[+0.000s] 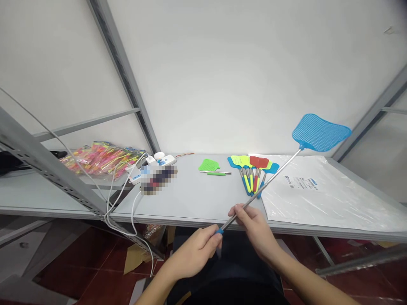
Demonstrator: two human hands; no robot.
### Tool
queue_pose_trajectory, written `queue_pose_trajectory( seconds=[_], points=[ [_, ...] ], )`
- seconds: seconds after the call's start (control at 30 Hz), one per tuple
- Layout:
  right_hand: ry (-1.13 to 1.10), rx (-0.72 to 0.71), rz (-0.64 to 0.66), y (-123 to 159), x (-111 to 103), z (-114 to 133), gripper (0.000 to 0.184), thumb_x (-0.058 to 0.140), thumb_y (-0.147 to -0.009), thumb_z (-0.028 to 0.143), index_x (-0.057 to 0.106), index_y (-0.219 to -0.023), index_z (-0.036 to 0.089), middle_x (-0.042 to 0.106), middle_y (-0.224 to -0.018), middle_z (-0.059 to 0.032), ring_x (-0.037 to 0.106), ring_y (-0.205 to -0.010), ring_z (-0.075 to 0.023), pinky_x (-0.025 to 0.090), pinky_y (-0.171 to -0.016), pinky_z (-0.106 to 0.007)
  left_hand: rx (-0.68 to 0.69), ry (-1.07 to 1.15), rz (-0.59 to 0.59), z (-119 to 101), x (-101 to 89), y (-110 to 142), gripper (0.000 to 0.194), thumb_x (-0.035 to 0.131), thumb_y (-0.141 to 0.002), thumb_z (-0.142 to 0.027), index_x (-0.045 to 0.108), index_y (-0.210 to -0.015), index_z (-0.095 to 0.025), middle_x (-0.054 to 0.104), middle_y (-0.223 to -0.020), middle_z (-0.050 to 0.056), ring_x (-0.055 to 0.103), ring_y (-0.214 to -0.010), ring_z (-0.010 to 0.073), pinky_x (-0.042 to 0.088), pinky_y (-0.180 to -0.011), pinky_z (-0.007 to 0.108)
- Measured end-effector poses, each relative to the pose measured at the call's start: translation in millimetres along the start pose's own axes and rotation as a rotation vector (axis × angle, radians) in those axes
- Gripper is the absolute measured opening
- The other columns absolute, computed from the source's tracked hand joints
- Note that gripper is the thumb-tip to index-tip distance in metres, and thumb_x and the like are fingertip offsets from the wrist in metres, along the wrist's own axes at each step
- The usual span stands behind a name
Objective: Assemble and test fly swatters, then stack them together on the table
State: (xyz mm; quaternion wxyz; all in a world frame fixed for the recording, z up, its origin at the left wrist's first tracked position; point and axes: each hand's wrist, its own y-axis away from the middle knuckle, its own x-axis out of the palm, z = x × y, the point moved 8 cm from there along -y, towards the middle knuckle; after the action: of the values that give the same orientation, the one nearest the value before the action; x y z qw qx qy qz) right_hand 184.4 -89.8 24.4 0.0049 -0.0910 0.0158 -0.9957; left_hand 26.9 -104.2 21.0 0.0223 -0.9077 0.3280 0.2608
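Blue flyswatter (313, 137), handle (220, 231) gripped in left hand (197, 250), shaft (273, 176) pinched by right hand (255, 226) (head (322, 131) beyond)

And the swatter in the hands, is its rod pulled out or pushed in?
Pulled out: a long metal rod runs from the blue head to the left hand, showing far more metal than the bunched swatters.
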Motion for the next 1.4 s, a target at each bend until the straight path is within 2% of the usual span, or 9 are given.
queue_pose_trajectory(
  seconds=[0.1, 0.3, 0.4, 0.57, 0.77, 0.87, 1.07, 1.2, 1.4],
  points=[
    [0.012, 0.046, 0.023, -3, -6, 6, 0.040, 0.064, -0.084, 0.054, 0.073, -0.099, 0.018, 0.039, -0.063, 0.0034, 0.034, -0.060, -0.0117, 0.028, -0.057, -0.028, -0.018, 0.029, -0.014, 1, 2.0, 0, 0.040, 0.030, -0.100, -0.049, 0.051, -0.081, -0.020, 0.041, -0.062, -0.005, 0.041, -0.060, 0.0127, 0.035, -0.060, 0.023],
    [-0.316, -0.217, -0.387, -18, -113, 56, 0.036, 0.062, -0.085, 0.055, 0.065, -0.084, 0.020, 0.017, -0.055, 0.0098, 0.014, -0.047, -0.0088, 0.024, -0.045, -0.025, -0.019, -0.049, -0.007, 11, -21.2, 5, 0.040, 0.036, -0.098, -0.048, 0.055, -0.077, -0.019, 0.048, -0.070, -0.003, 0.044, -0.066, 0.0131, 0.036, -0.063, 0.023],
    [-0.319, -0.272, -0.448, -21, -138, 60, 0.026, 0.066, -0.085, 0.046, 0.063, -0.082, 0.020, 0.019, -0.053, 0.0101, 0.013, -0.047, -0.0081, 0.024, -0.044, -0.023, -0.022, -0.065, -0.007, 14, -28.2, 6, 0.040, 0.038, -0.097, -0.047, 0.056, -0.076, -0.019, 0.048, -0.069, -0.003, 0.044, -0.066, 0.0127, 0.035, -0.062, 0.023],
    [-0.272, -0.209, -0.350, -19, -93, 33, 0.030, 0.069, -0.082, 0.048, 0.068, -0.083, 0.018, 0.025, -0.057, 0.0075, 0.025, -0.051, -0.0082, 0.023, -0.047, -0.025, -0.050, 0.004, -0.034, 14, -25.7, 2, 0.038, 0.040, -0.097, -0.048, 0.058, -0.079, -0.019, 0.043, -0.063, -0.005, 0.042, -0.060, 0.0117, 0.034, -0.057, 0.023],
    [-0.060, 0.048, 0.021, -5, -13, -1, 0.037, 0.065, -0.084, 0.052, 0.072, -0.094, 0.017, 0.032, -0.058, 0.0053, 0.031, -0.055, -0.0104, 0.026, -0.053, -0.028, -0.041, 0.205, -0.016, 15, -4.9, -3, 0.043, 0.038, -0.097, -0.055, 0.055, -0.081, -0.018, 0.037, -0.059, -0.007, 0.037, -0.053, 0.0097, 0.031, -0.053, 0.022],
    [-0.193, 0.102, 0.004, -13, -36, 0, 0.040, 0.072, -0.077, 0.055, 0.071, -0.095, 0.019, 0.039, -0.059, 0.0056, 0.032, -0.053, -0.0100, 0.034, -0.054, -0.028, -0.055, 0.278, 0.008, 24, -3.4, -2, 0.044, 0.039, -0.096, -0.056, 0.055, -0.081, -0.017, 0.035, -0.055, -0.007, 0.035, -0.051, 0.0091, 0.031, -0.051, 0.022],
    [-0.397, -0.097, -0.443, -30, -110, 27, 0.033, 0.075, -0.074, 0.049, 0.067, -0.096, 0.026, 0.068, -0.088, 0.0005, 0.059, -0.067, -0.0137, 0.051, -0.063, -0.028, -0.074, 0.404, 0.059, 35, 4.5, -6, 0.046, 0.040, -0.095, -0.058, 0.055, -0.079, -0.017, 0.030, -0.050, -0.009, 0.029, -0.046, 0.0079, 0.031, -0.049, 0.021],
    [-0.271, -0.167, -0.463, -19, -87, 38, 0.041, 0.076, -0.075, 0.045, 0.066, -0.109, 0.025, 0.070, -0.106, -0.0036, 0.065, -0.094, -0.0216, 0.053, -0.072, -0.031, -0.058, 0.580, 0.129, 32, 19.4, -12, 0.045, 0.043, -0.095, -0.057, 0.053, -0.078, -0.017, 0.026, -0.049, -0.011, 0.021, -0.043, 0.0068, 0.027, -0.044, 0.021],
    [-0.235, -0.137, -0.412, -15, -67, 31, 0.044, 0.072, -0.078, 0.046, 0.063, -0.116, 0.026, 0.068, -0.098, -0.0037, 0.062, -0.076, -0.0183, 0.049, -0.060, -0.028, -0.034, 0.676, 0.106, 23, 22.6, -15, 0.041, 0.045, -0.096, -0.053, 0.054, -0.079, -0.017, 0.026, -0.049, -0.010, 0.022, -0.043, 0.0065, 0.026, -0.044, 0.020]
  ],
)
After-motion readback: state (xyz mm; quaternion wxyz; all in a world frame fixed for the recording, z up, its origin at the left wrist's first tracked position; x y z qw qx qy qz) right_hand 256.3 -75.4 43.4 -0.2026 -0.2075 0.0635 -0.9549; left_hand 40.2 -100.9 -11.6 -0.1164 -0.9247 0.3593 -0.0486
